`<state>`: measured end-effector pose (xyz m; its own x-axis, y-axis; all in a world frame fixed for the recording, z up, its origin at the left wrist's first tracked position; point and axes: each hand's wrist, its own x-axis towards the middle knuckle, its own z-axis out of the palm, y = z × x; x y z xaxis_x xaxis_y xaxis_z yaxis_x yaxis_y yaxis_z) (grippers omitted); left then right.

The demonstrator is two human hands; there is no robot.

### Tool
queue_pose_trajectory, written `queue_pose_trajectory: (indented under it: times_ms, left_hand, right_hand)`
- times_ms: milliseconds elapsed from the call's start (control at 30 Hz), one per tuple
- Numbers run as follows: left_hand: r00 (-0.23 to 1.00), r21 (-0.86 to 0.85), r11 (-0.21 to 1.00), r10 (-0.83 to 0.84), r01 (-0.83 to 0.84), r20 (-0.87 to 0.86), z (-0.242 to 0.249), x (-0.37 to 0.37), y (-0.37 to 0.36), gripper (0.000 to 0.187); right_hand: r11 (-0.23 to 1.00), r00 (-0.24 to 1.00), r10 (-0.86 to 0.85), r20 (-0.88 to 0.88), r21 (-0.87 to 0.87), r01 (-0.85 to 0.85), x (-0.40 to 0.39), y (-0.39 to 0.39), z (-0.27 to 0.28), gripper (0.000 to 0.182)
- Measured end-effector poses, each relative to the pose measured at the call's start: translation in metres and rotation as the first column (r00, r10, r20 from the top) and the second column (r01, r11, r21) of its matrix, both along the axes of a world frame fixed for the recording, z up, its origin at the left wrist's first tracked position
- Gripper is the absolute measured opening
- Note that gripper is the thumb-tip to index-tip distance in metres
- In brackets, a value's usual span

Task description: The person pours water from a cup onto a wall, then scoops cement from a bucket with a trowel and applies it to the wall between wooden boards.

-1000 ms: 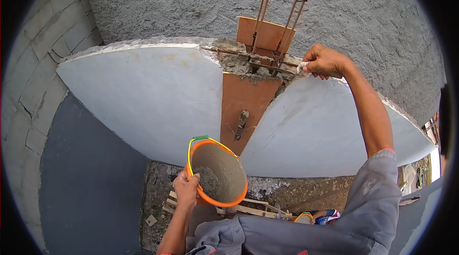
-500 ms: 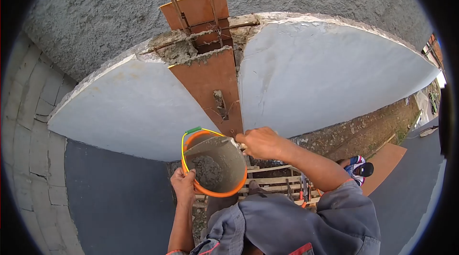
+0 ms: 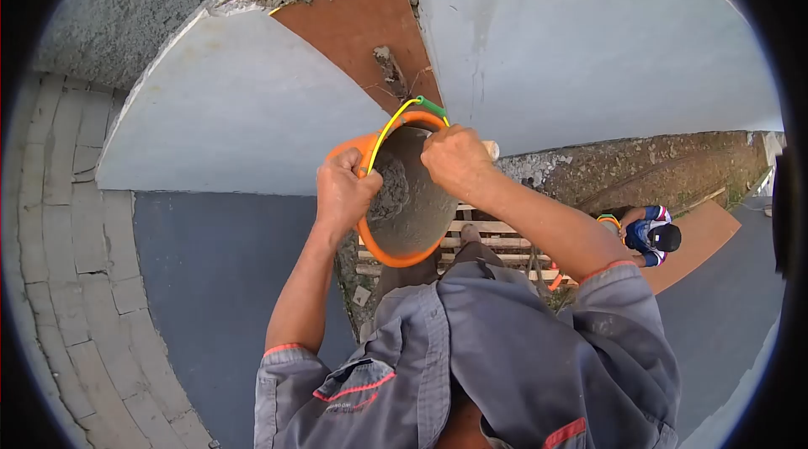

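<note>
An orange bucket (image 3: 396, 259) with a yellow handle and green grip is held tilted in front of my body. Wet grey mortar (image 3: 390, 193) lies inside it. My left hand (image 3: 345, 195) is closed around the bucket's left rim, beside the yellow handle. At the right side of the opening, my right hand (image 3: 457, 163) is closed on a trowel, whose pale handle end (image 3: 492, 149) sticks out to the right. The trowel's blade is hidden now. Beyond the bucket stands a brown formwork board (image 3: 358, 32) with a mortar-smeared slot.
Pale wall panels (image 3: 589, 53) flank the board, with rough grey plaster (image 3: 143, 15) above. Wooden slats (image 3: 497, 243) lie far below my feet. Another person (image 3: 656, 237) is down at the right, near a brown sheet (image 3: 697, 239). A block wall (image 3: 84, 239) runs along the left.
The view has tipped downward, so the rebar has left the frame. The bucket has tilted, and my right hand has moved in against its rim. The trowel blade has gone out of sight.
</note>
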<state>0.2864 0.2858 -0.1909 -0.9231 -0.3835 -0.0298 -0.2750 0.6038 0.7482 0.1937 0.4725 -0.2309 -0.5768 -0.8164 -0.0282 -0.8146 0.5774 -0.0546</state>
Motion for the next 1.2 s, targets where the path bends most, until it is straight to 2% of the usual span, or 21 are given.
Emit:
queue_pose_trajectory:
  times_ms: [33,67,133,167,233,267,300,333,433,467,533,600,633,700,733,833,900,1000,1067,1200]
  left_hand:
    - [0.997,-0.054,0.995,-0.08,0.079,-0.009,0.007,-0.007,0.01,0.031]
    - [0.992,-0.061,0.992,-0.117,0.114,-0.053,0.012,-0.012,0.019,0.03]
    - [0.986,-0.009,0.992,-0.124,0.124,-0.11,0.011,-0.017,0.03,0.03]
    - [0.98,0.038,0.991,-0.119,0.127,-0.159,0.011,-0.018,0.033,0.029]
    - [0.981,0.078,0.991,-0.095,0.11,-0.17,0.0,-0.014,0.033,0.029]
    - [0.981,0.157,0.984,-0.055,0.085,-0.187,-0.003,-0.009,0.034,0.03]
    - [0.979,0.235,0.97,-0.012,0.06,-0.201,-0.007,-0.003,0.034,0.03]
    - [0.979,0.237,0.97,0.001,0.048,-0.205,-0.01,0.002,0.031,0.03]
    - [0.97,0.298,0.954,0.11,-0.043,-0.215,-0.009,0.019,0.019,0.034]
    - [0.964,0.37,0.925,0.173,-0.088,-0.204,-0.004,0.025,0.015,0.034]
    - [0.944,0.448,0.887,0.238,-0.115,-0.228,0.002,0.034,0.007,0.033]
    - [0.891,0.659,0.737,0.389,-0.148,-0.235,0.001,0.043,-0.004,0.03]
    - [0.88,0.667,0.733,0.397,-0.132,-0.262,0.004,0.046,-0.008,0.03]
    - [0.827,0.773,0.593,0.536,-0.226,-0.169,0.01,0.053,-0.012,0.025]
    - [0.818,0.783,0.585,0.545,-0.211,-0.187,0.011,0.056,-0.013,0.025]
    - [0.8,0.813,0.53,0.582,-0.241,-0.143,0.004,0.064,-0.021,0.023]
    - [0.796,0.806,0.555,0.574,-0.206,-0.191,-0.015,0.064,-0.025,0.024]
    - [0.809,0.803,0.549,0.568,-0.234,-0.153,-0.01,0.065,-0.023,0.026]
    - [0.817,0.794,0.549,0.564,-0.26,-0.123,-0.017,0.066,-0.024,0.024]
    - [0.808,0.784,0.547,0.581,-0.295,-0.101,-0.017,0.066,-0.028,0.014]
  right_hand:
    - [0.991,0.985,-0.06,0.164,0.13,0.039,-0.009,0.0,0.002,0.016]
    - [0.99,0.985,-0.067,0.159,0.133,0.046,-0.018,0.006,0.001,0.016]
    - [0.972,0.874,-0.118,0.471,0.236,0.004,-0.032,0.026,-0.007,0.024]
    - [0.97,0.879,-0.116,0.462,0.243,0.0,-0.032,0.036,-0.019,0.024]
    - [0.996,0.681,-0.092,0.727,0.075,0.054,-0.019,0.051,-0.051,0.038]
    - [0.996,0.683,-0.089,0.725,0.079,0.046,-0.009,0.052,-0.057,0.038]
    - [0.997,0.615,-0.062,0.786,0.014,0.082,0.002,0.053,-0.062,0.04]
    - [0.991,0.545,-0.026,0.838,-0.048,0.121,0.01,0.052,-0.062,0.043]
    - [0.995,0.535,0.033,0.844,-0.077,0.06,0.013,0.042,-0.046,0.042]
    - [0.995,0.521,0.025,0.853,-0.069,0.066,0.011,0.04,-0.035,0.039]
    - [0.999,0.557,0.017,0.83,-0.043,0.033,-0.001,0.036,-0.012,0.036]
    - [1.0,0.614,0.016,0.789,-0.021,0.0,-0.013,0.034,0.014,0.035]
    - [1.0,0.639,0.017,0.769,-0.016,-0.008,-0.02,0.034,0.028,0.035]
    - [0.987,0.679,0.093,0.728,-0.157,0.033,-0.032,0.036,0.061,0.038]
    - [0.994,0.694,0.091,0.714,-0.105,-0.023,-0.04,0.035,0.089,0.042]
    - [0.998,0.75,0.055,0.66,-0.044,-0.034,-0.063,0.033,0.169,0.038]
    - [0.994,0.842,0.106,0.529,-0.083,-0.074,-0.082,0.033,0.215,0.034]
    - [1.0,0.895,-0.004,0.447,-0.023,0.016,-0.107,0.021,0.281,0.03]
    - [0.993,0.887,-0.116,0.448,0.029,0.116,-0.122,0.006,0.313,0.025]
    - [0.992,0.904,-0.127,0.409,0.036,0.123,-0.184,-0.028,0.319,0.021]
